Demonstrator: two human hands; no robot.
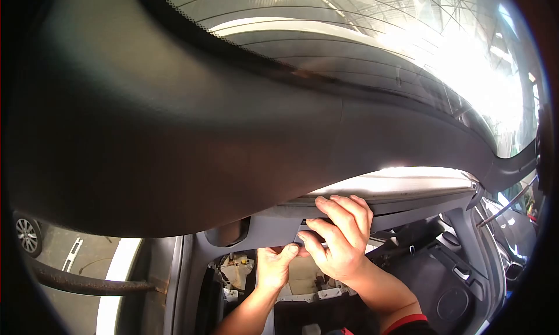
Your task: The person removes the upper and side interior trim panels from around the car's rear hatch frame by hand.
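Observation:
Both hands are at the grey trim panel (268, 227) along the rear roof edge of a vehicle. My left hand (276, 268) is below the panel's lower edge, its thumb pointing up and its other fingers mostly hidden behind the thumb and palm. To the right, my right hand (343, 236) has its fingers bent and apart, with upper fingertips against the roof edge and lower ones beside a small dark opening in the trim. Whether either hand grips a small part there cannot be made out.
A raised tailgate (192, 160) with a glass window fills the upper view. A dark strut (87, 282) crosses the lower left. Inside the vehicle are a side panel with a round speaker (452, 302) and exposed parts. A wheel (27, 235) shows at far left.

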